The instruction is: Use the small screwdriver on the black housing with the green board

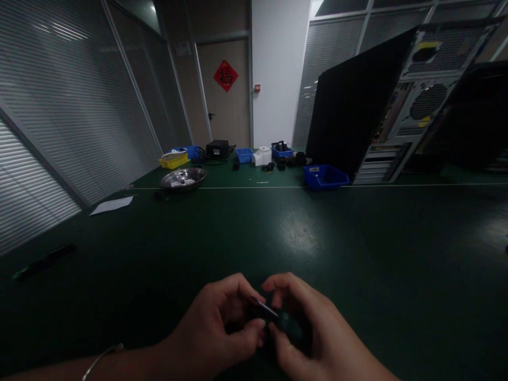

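Note:
Low in the middle of the head view, both my hands come together just above the green table. My right hand [313, 323] is curled around the dark green handle of what looks like a small screwdriver [289, 325]. Its thin bright metal shaft points up and left towards my left hand [226, 317]. Thumb and fingers of that left hand pinch a small dark piece [254, 307] at the shaft's tip. Shadow and my fingers hide most of the piece, so its kind cannot be made out.
A long dark object with a green end [43, 262] lies at the left. Further back are a paper sheet [111, 205], a metal bowl [183, 179], a blue bin [325, 177], a white device [262, 156] and a black computer case [365, 100].

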The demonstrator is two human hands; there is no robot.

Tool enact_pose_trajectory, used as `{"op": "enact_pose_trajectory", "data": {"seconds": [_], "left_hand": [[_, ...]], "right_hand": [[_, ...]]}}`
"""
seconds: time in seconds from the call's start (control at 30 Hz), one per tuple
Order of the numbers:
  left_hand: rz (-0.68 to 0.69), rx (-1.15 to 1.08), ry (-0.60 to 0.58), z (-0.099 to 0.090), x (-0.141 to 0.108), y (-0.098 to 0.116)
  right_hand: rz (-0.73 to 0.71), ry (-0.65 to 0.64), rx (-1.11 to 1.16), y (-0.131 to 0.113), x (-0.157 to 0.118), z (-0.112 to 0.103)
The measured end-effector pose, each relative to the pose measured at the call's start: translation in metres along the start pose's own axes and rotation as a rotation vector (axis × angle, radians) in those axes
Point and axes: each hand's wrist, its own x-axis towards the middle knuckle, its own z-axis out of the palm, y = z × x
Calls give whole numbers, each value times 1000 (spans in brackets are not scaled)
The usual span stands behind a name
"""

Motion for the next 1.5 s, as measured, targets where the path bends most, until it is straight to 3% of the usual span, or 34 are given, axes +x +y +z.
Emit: {"op": "enact_pose_trajectory", "data": {"seconds": [0.37, 0.47, 0.63, 0.97, 1.17, 1.5], "left_hand": [[12, -26, -16, 2, 4, 15], [-35, -57, 5, 0, 4, 11], [13, -121, -29, -3, 3, -2], [-26, -67, -30, -2, 4, 13], [13, -60, -92, -4, 5, 11], [25, 38, -97, -2, 5, 11]], "right_hand": [[76, -14, 190, 5, 5, -3], [84, -20, 221, 6, 5, -2], [99, -12, 262, 4, 4, 1], [154, -75, 307, -4, 7, -10], [193, -113, 330, -1, 6, -12], [170, -116, 335, -5, 4, -14]]}}
